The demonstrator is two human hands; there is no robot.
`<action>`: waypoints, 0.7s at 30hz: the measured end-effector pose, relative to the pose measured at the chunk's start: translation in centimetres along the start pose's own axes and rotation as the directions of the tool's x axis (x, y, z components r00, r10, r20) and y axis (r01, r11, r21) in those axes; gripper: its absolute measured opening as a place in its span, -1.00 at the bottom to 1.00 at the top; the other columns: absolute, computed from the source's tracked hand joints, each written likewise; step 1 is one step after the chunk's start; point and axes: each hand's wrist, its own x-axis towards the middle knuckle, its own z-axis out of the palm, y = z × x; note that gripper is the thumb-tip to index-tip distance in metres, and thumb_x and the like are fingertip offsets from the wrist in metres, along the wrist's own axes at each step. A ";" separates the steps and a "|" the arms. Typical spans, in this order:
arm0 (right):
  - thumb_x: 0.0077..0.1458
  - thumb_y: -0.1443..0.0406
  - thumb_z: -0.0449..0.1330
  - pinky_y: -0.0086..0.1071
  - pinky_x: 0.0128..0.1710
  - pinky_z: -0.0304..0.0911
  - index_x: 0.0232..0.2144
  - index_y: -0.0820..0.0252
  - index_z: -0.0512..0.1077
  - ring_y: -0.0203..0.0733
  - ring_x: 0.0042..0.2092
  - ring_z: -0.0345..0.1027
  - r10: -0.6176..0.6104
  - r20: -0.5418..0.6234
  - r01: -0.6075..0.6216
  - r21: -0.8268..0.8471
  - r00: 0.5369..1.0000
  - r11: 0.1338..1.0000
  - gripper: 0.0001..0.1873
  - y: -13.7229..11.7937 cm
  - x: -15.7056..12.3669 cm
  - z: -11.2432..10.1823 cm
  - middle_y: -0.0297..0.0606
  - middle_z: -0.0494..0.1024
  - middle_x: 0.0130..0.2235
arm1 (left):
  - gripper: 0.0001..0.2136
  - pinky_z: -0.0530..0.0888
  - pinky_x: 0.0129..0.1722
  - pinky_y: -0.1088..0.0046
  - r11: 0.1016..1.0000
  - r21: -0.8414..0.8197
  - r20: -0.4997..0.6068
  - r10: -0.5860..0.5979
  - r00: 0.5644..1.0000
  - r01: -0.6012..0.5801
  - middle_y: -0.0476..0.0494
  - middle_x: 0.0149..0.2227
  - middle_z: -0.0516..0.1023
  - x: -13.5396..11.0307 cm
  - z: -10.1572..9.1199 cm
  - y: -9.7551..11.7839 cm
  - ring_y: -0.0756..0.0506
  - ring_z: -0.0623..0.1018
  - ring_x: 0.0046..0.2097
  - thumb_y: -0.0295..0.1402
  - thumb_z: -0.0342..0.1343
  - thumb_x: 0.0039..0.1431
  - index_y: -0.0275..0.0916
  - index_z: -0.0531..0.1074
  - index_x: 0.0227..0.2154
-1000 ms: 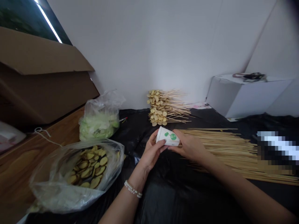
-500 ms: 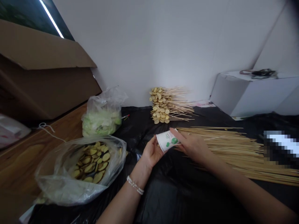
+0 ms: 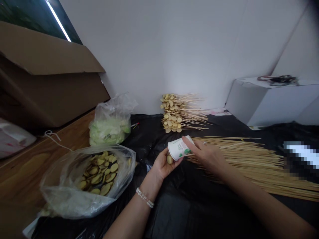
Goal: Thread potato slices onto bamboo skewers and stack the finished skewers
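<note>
My right hand point(image 3: 208, 156) grips a white paper cup point(image 3: 178, 148) with a green print, tipped on its side with the mouth toward my left hand. My left hand point(image 3: 163, 165) is cupped just under the cup's mouth, and a pale slice point(image 3: 169, 159) rests on its fingers. Both hands are above the black plastic sheet point(image 3: 184, 205). A pile of bare bamboo skewers point(image 3: 251, 161) lies right behind my right hand. A stack of skewers threaded with slices point(image 3: 178, 113) sits by the wall.
At the left lie a clear bag of yellow-green slices point(image 3: 92, 177) and a bag of pale green vegetables point(image 3: 109, 124). A cardboard box point(image 3: 47, 79) stands on the wooden top point(image 3: 22, 169). A white box point(image 3: 269, 99) is at the right, a blurred patch point(image 3: 301, 159) below it.
The cup has tipped further, from lying sideways between both hands to mouth down-left. My left hand has dropped below the mouth, and a slice now lies in it.
</note>
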 end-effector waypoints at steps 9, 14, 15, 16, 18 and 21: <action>0.16 0.33 0.01 -0.37 -0.44 0.22 0.23 0.14 0.13 -0.09 -0.29 0.46 0.110 0.133 -0.138 0.223 0.985 0.965 -0.43 0.3 0.3 1.2 -0.09 0.55 -0.13 | -0.58 0.50 -0.14 0.19 1.000 -0.020 0.019 0.023 1.000 -0.023 -0.35 -0.14 0.54 0.2 -0.3 0.2 -0.24 0.54 -0.09 -0.30 -0.09 0.27 -0.42 0.20 0.13; 0.12 0.22 0.09 -0.34 -0.36 0.24 0.16 0.16 0.19 -0.05 -0.23 0.47 0.126 0.145 -0.177 0.423 0.981 0.889 -0.45 0.4 0.4 1.2 -0.11 0.57 -0.14 | -0.59 0.46 -0.09 0.14 0.998 -0.005 0.084 0.067 0.994 -0.067 -0.36 -0.09 0.52 -0.4 0.0 0.5 -0.24 0.53 -0.07 -0.25 -0.14 0.29 -0.39 0.23 0.10; 0.10 0.22 0.11 -0.36 -0.37 0.23 0.14 0.16 0.20 -0.07 -0.24 0.46 0.116 0.164 -0.181 0.470 0.980 0.864 -0.45 0.4 0.4 1.1 -0.13 0.57 -0.15 | -0.60 0.46 -0.09 0.14 0.997 -0.004 0.082 0.075 0.994 -0.075 -0.35 -0.10 0.52 -0.5 0.1 0.6 -0.23 0.53 -0.08 -0.25 -0.14 0.29 -0.39 0.24 0.09; 0.07 0.23 0.12 -0.37 -0.37 0.22 0.13 0.15 0.21 -0.09 -0.26 0.46 0.106 0.186 -0.188 0.508 0.977 0.841 -0.46 0.3 0.5 1.0 -0.15 0.57 -0.17 | -0.60 0.46 -0.09 0.14 0.997 -0.005 0.075 0.080 0.994 -0.080 -0.35 -0.10 0.52 -0.6 0.1 0.6 -0.23 0.53 -0.09 -0.25 -0.15 0.29 -0.39 0.25 0.08; 0.05 0.25 0.14 -0.38 -0.39 0.20 0.10 0.14 0.22 -0.12 -0.32 0.45 0.103 0.219 -0.211 0.557 0.970 0.803 -0.46 0.2 0.5 0.9 -0.19 0.58 -0.22 | -0.60 0.46 -0.10 0.14 0.997 -0.009 0.054 0.082 0.995 -0.082 -0.35 -0.13 0.53 -0.6 0.2 0.6 -0.23 0.54 -0.10 -0.25 -0.15 0.29 -0.41 0.25 0.08; 0.04 0.25 0.16 -0.37 -0.37 0.21 0.11 0.14 0.21 -0.12 -0.30 0.45 0.120 0.205 -0.223 0.610 0.971 0.760 -0.44 0.1 0.6 0.9 -0.19 0.57 -0.22 | -0.60 0.46 -0.10 0.15 0.996 -0.027 0.050 0.088 0.995 -0.086 -0.36 -0.16 0.54 -0.5 0.1 0.7 -0.23 0.54 -0.10 -0.26 -0.15 0.29 -0.43 0.25 0.07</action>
